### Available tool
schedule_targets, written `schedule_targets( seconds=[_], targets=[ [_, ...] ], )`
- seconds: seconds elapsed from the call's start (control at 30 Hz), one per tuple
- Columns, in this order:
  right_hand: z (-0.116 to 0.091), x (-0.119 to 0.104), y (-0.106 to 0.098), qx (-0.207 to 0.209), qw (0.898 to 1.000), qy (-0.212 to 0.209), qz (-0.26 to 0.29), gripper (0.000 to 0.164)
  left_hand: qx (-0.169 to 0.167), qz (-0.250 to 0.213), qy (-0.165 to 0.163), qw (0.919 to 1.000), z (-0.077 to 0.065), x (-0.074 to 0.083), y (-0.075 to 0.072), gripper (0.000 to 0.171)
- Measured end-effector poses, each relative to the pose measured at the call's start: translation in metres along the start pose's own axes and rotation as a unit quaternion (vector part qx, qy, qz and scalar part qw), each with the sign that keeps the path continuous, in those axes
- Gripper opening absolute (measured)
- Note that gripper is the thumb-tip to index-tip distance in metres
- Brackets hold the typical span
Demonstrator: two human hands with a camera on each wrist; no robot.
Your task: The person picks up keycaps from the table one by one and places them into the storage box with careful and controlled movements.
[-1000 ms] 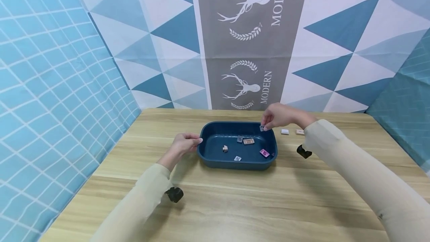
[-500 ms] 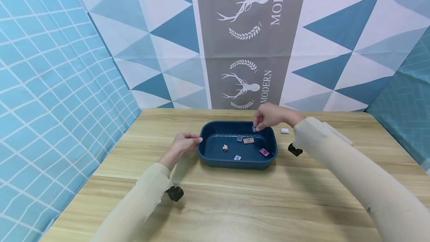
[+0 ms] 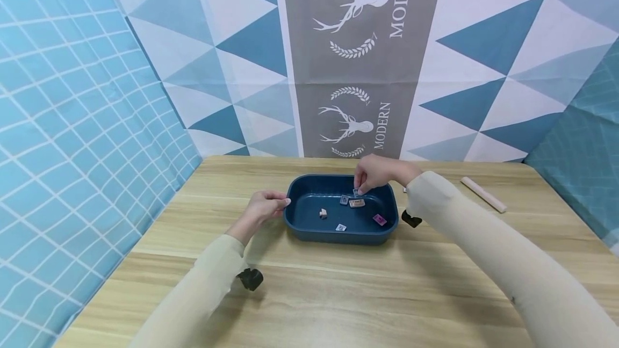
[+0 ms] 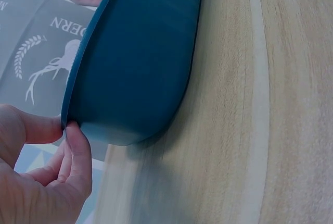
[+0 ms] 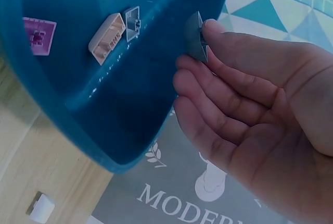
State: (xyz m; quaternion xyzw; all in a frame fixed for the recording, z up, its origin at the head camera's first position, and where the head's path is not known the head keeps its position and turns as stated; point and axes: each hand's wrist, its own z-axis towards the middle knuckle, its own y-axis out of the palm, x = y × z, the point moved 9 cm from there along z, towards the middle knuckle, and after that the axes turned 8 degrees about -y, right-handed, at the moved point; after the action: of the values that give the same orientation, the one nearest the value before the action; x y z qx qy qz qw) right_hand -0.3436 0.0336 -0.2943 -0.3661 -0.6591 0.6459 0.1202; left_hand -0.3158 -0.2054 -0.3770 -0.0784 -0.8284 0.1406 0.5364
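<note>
At the left end of the blue basin [image 3: 338,237], my left hand [image 3: 263,206] pinches the rim between thumb and fingers, as the left wrist view also shows. My right hand [image 3: 379,169] is over the far right part of the basin. Its thumb and fingers pinch a grey keycap [image 5: 195,37], whose underside faces the thumb. Lying in the basin are another grey keycap [image 3: 344,200], a wider beige keycap [image 3: 357,203], a purple keycap [image 3: 379,219], a white keycap [image 3: 340,227] and a small beige keycap [image 3: 323,213].
A white keycap [image 5: 42,208] lies on the wooden table [image 3: 309,294] just outside the basin's right end. Farther right is a long beige bar [image 3: 483,194], like a spacebar. Patterned cloth [image 3: 242,58] stands behind the table.
My right hand has moved left and a little lower, carrying the grey keycap from the basin's right corner farther over its inside. The long bar has come out from behind the sleeve. Left hand unchanged.
</note>
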Motion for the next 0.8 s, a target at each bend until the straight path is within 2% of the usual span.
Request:
schedule_targets(
  seconds=[0.3, 0.5, 0.67, 0.8],
  targets=[
    [0.014, -0.006, 0.013, -0.038, 0.999, 0.021, -0.021, 0.007, 0.0, -0.006, -0.003, 1.0, 0.0, 0.0, -0.001, 0.024],
    [0.02, -0.012, 0.026, -0.069, 0.996, 0.015, -0.05, 0.008, 0.002, -0.002, -0.001, 1.0, 0.001, 0.001, 0.0, 0.024],
    [0.019, -0.01, 0.035, -0.094, 0.994, 0.037, -0.042, 0.01, -0.002, -0.006, 0.001, 1.0, 0.002, 0.0, 0.001, 0.024],
    [0.018, -0.011, 0.035, -0.096, 0.994, 0.042, -0.028, 0.009, -0.002, -0.008, -0.001, 1.0, 0.002, -0.001, 0.0, 0.024]
  ],
)
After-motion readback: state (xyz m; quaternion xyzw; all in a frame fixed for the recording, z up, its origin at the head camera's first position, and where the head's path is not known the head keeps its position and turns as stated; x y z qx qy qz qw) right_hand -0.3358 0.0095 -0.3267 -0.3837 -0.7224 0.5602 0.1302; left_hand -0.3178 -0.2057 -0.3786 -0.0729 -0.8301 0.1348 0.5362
